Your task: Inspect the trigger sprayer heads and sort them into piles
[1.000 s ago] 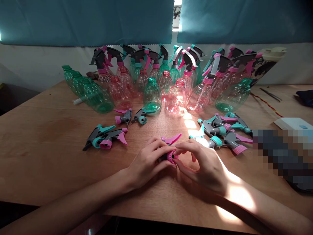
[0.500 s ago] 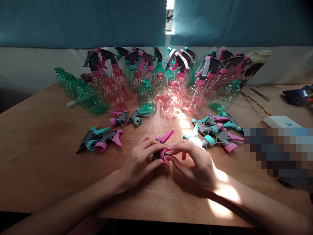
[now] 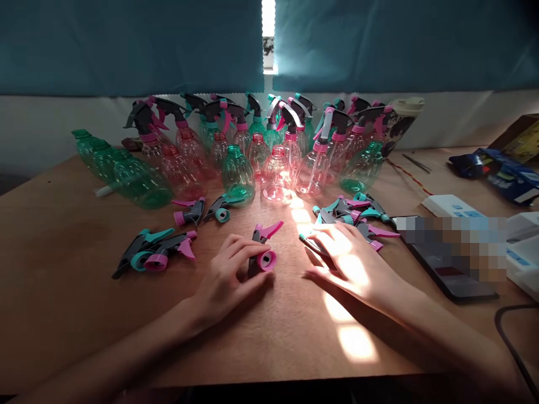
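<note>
My left hand [image 3: 229, 278] grips a grey spray head with a pink collar and pink trigger [image 3: 263, 249], holding it on the wooden table [image 3: 63, 247]. To its right, my right hand [image 3: 345, 261] lies with fingers stretched out over a pile of loose spray heads [image 3: 357, 213], its fingertips touching the nearest one. Pink and green plastic bottles [image 3: 252, 157] stand in a cluster beyond, several fitted with trigger heads.
More loose spray heads lie at the left [image 3: 154, 252] and centre-left [image 3: 202, 209]. Green bottles [image 3: 122, 174] lie on their sides at far left. A phone [image 3: 442, 264], white boxes [image 3: 455, 207] and a blue package [image 3: 501, 174] sit at right. A dark cable [image 3: 511, 342] curls near the table's front right.
My right hand has let go of the pink-collared spray head and moved right onto the pile of loose heads. The left hand keeps its hold. The view has shifted rightwards.
</note>
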A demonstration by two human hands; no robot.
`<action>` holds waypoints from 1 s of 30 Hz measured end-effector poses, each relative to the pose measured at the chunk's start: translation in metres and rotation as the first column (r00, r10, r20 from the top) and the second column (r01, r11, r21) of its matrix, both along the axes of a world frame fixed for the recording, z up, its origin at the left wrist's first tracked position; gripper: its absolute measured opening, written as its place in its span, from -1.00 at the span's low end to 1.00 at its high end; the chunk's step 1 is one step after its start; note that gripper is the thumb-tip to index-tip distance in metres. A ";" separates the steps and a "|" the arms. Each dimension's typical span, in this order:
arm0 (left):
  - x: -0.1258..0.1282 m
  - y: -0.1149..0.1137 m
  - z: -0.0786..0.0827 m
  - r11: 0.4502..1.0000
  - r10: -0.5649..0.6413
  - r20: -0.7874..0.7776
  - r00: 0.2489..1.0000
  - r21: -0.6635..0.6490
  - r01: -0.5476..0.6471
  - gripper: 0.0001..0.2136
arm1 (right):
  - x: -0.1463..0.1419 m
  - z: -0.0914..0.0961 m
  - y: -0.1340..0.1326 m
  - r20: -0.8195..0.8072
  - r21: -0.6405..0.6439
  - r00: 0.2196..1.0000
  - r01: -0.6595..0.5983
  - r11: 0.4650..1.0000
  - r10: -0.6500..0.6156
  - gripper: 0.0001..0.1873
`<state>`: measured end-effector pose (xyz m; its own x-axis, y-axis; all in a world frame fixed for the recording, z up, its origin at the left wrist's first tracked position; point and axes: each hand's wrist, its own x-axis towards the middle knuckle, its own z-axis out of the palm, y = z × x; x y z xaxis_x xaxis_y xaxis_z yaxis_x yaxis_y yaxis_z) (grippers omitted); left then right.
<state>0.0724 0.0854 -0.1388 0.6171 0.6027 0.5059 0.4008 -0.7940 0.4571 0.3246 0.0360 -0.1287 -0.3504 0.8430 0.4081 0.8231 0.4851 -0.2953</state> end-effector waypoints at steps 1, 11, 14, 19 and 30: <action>0.001 0.000 0.000 1.000 -0.004 -0.007 1.000 0.013 0.005 -0.73 | 0.005 -0.002 -0.004 0.047 -0.021 0.999 0.007 1.000 -0.006 -0.69; 0.042 0.012 0.007 0.998 -0.019 0.003 1.000 0.052 0.019 -0.78 | 0.016 -0.011 -0.027 -0.081 -0.041 0.996 -0.028 0.999 0.024 -0.75; 0.071 0.024 0.010 0.996 -0.037 0.061 0.997 0.079 0.032 -0.80 | 0.020 -0.003 -0.037 -0.149 0.007 0.989 -0.012 1.000 0.013 -0.77; 0.127 0.045 0.009 0.989 -0.118 0.086 0.989 0.099 0.109 -0.75 | 0.043 0.010 -0.048 -0.305 0.219 0.921 0.315 0.923 -0.242 -0.80; 0.172 0.072 -0.023 0.980 -0.198 -0.082 0.977 0.009 0.199 -0.46 | 0.096 -0.004 0.031 -0.371 0.209 0.781 0.598 0.774 -0.503 -0.79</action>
<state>0.2447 0.1571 -0.1623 0.7628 0.4556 0.4588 0.2693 -0.8690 0.4151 0.4204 0.0673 -0.1323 0.3049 0.6712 0.6757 0.8788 0.0751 -0.4712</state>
